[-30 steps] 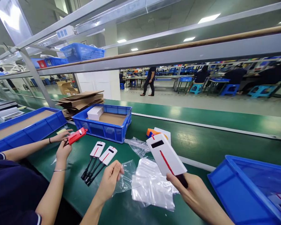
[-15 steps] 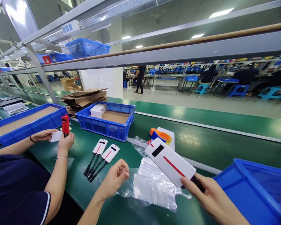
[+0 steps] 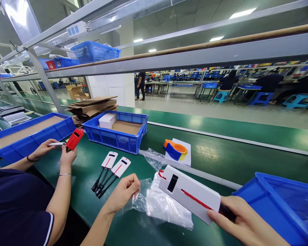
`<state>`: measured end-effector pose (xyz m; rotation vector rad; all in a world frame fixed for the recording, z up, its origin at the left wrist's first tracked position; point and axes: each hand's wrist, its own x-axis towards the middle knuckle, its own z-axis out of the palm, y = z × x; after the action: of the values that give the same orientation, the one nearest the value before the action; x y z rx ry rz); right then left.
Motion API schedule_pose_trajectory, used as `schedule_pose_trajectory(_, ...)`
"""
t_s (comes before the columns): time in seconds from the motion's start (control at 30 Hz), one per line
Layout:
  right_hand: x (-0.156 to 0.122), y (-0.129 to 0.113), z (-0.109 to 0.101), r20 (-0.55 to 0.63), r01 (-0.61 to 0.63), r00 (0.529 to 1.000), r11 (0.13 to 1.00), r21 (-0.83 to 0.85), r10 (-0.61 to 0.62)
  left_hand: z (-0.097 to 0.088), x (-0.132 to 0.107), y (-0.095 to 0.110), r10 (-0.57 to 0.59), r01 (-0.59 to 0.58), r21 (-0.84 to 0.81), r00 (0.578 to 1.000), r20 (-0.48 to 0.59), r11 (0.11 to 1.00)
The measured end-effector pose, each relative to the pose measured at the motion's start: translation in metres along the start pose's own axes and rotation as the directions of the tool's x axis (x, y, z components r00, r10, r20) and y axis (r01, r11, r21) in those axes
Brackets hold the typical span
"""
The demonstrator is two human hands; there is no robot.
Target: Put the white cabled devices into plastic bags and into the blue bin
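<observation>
In my right hand is a flat white device with a dark window, a red stripe and a red loop at its far end. The fingers close round its near end, where a black part shows. My left hand pinches the edge of a clear plastic bag. Beneath the device lies a stack of clear plastic bags. Left of my left hand, two similar white devices rest on the green table, their black cables pointing toward me.
A tape dispenser lies on white paper beyond the bags. A blue bin stands at right, and a blue tray with white parts stands behind. At left a co-worker's hands hold a red device and a white piece.
The device in my right hand has moved slightly right and down and tilted. Plastic has been lifted at my left fingertips. The co-worker's red device has tipped over to the right.
</observation>
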<state>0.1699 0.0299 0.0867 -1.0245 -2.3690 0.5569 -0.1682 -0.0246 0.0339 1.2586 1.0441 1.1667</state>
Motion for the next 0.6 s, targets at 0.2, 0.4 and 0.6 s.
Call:
schedule_pose_trajectory(0.2, 0.000, -0.013, 0.001, 0.051, 0.021, 0.998, 1.000, 0.019, -0.022, 0.004, 0.001, 0.003, -0.028, 0.030, 0.070, 0.999, -0.020, 0.997)
schedule_pose_trajectory(0.4, 0.002, -0.016, 0.006, 0.040, 0.013, 0.999, 1.000, 0.014, -0.014, 0.009, 0.003, 0.005, -0.018, 0.026, 0.166, 0.999, -0.051, 0.986)
schedule_pose_trajectory(0.6, 0.002, -0.009, 0.000, 0.053, -0.012, 0.999, 1.000, 0.020, 0.011, 0.010, 0.003, -0.001, 0.010, 0.015, 0.245, 0.995, -0.099, 0.969)
